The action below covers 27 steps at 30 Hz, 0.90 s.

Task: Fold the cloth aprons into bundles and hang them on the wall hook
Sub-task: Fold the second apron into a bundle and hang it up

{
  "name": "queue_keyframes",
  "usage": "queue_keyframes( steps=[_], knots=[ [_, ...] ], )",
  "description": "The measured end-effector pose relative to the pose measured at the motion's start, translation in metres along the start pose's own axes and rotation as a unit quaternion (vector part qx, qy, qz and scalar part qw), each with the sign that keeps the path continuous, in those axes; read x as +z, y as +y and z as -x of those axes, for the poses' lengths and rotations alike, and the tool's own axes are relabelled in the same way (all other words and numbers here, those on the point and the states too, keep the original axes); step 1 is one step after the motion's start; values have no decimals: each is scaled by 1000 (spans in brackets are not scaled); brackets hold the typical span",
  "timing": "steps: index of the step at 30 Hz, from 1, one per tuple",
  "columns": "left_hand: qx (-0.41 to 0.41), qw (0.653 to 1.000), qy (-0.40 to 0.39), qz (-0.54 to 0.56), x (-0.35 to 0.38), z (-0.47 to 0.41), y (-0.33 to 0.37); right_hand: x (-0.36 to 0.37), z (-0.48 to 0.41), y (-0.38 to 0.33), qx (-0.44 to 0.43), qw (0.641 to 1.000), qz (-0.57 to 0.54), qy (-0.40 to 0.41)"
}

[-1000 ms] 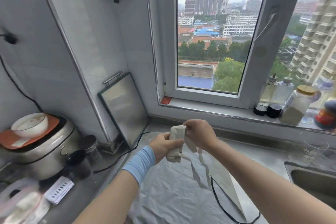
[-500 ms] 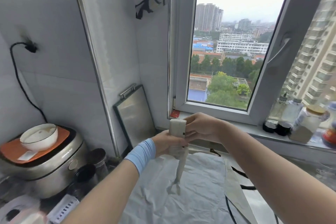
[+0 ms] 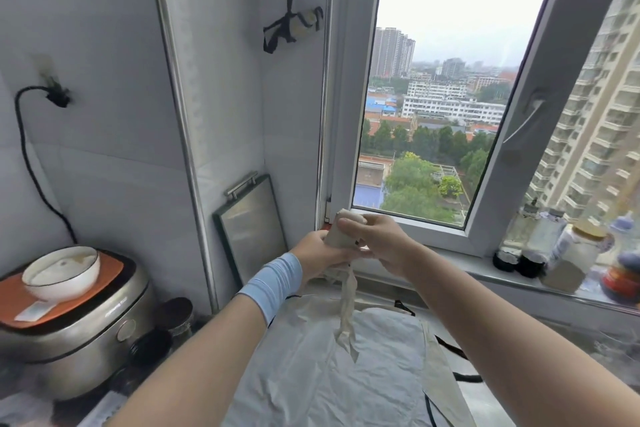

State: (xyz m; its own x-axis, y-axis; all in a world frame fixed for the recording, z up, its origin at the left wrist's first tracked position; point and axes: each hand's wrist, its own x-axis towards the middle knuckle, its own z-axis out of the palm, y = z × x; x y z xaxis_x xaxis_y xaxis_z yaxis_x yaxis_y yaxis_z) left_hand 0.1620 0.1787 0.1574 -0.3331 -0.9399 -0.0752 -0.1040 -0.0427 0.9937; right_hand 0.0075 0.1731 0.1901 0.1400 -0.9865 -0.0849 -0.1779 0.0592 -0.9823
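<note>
L hand (image 3: pixel 318 253) & R hand (image 3: pixel 381 243) hold a rolled cream apron bundle (image 3: pixel 341 230) up by the window frame (image 3: pixel 346 114), above the desk (image 3: pixel 479 409); L grip clamped round its lower part, R grip pinched on its top end. A cream strap (image 3: pixel 348 305) dangles from it over a 2nd apron (image 3: pixel 304 378) lying flat on the desk; a tied bundle (image 3: pixel 299 24) w/ black straps hangs on the wall higher up; rice cooker (image 3: pixel 79 329) w/ a bowl (image 3: pixel 60 272) on its lid stands at left.

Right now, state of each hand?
Left hand: closed around the rolled apron, lower part.
Right hand: closed on the same apron, near its top.
</note>
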Motion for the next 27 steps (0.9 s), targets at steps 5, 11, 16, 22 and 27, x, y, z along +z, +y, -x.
queue_keyframes(
  steps=[5,11,16,22,27],
  knots=[
    [-62,986,111,106,-2,-5,14,11,16,16,-1,998,-50,-30],
    [-104,968,121,192,-10,-6,13,13,23,36,-64,997,41,-19],
    [-107,943,-25,315,-16,-1,11,-11,21,42,-21,996,42,-71],
    [-70,984,-25,163,-21,3,12,-33,11,55,92,984,-89,-122],
    [-17,984,-5,179,-20,3,11,-39,13,64,105,943,-283,-142]
  ],
)
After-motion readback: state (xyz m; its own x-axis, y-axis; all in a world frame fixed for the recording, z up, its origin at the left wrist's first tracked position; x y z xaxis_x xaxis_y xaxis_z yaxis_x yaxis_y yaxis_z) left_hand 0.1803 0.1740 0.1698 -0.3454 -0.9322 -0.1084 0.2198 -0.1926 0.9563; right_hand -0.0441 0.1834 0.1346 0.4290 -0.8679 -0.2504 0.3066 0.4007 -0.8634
